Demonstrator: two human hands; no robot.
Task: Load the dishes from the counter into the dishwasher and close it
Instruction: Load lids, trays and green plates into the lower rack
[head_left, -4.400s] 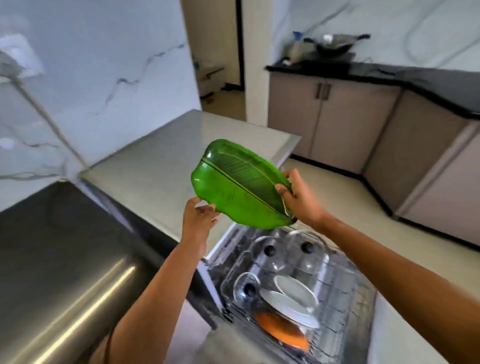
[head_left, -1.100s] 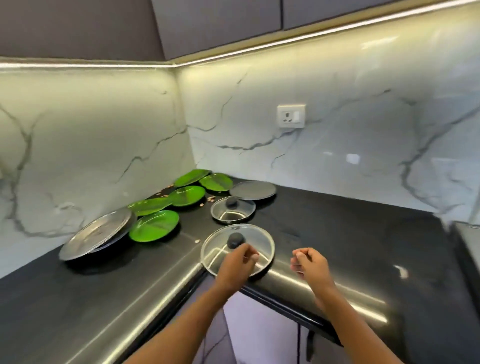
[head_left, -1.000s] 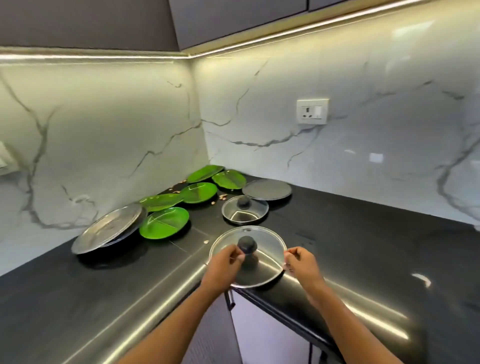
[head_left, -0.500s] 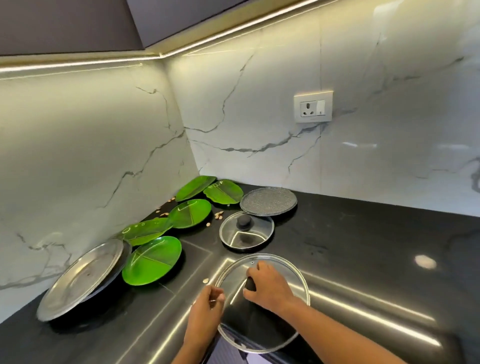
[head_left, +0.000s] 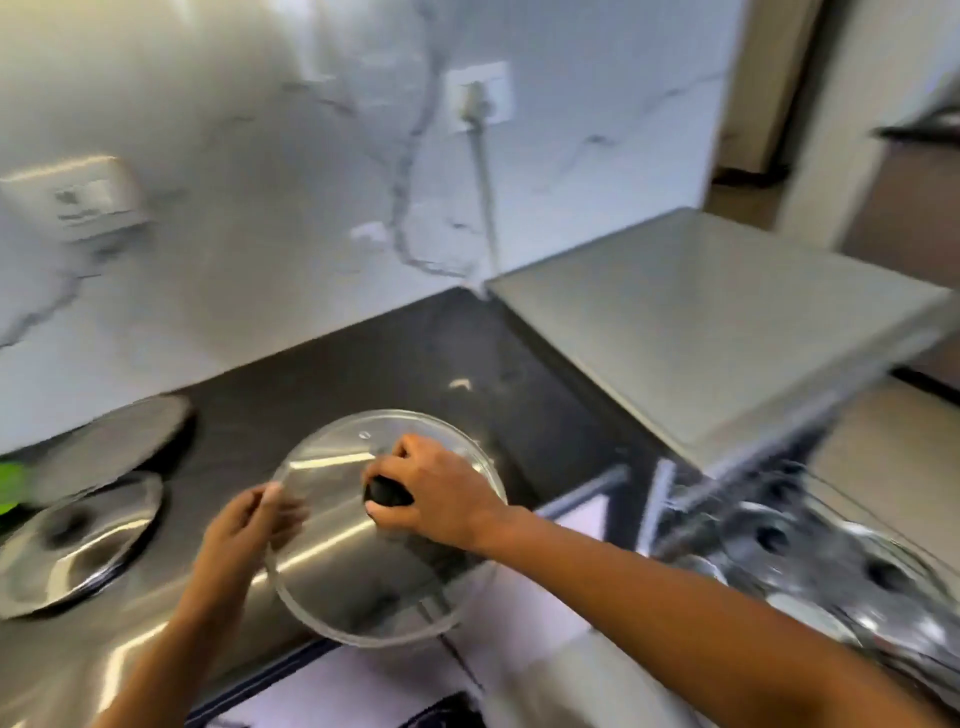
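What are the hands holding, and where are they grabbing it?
A round clear glass lid: the right hand grips its black knob, and the left hand pinches its rim.

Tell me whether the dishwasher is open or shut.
Open: its rack sits out from under the steel top, with glass lids showing in it.

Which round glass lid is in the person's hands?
The large round glass lid: the right hand grips its black knob, the left hand holds its rim. The smaller glass lid lies untouched on the black counter.
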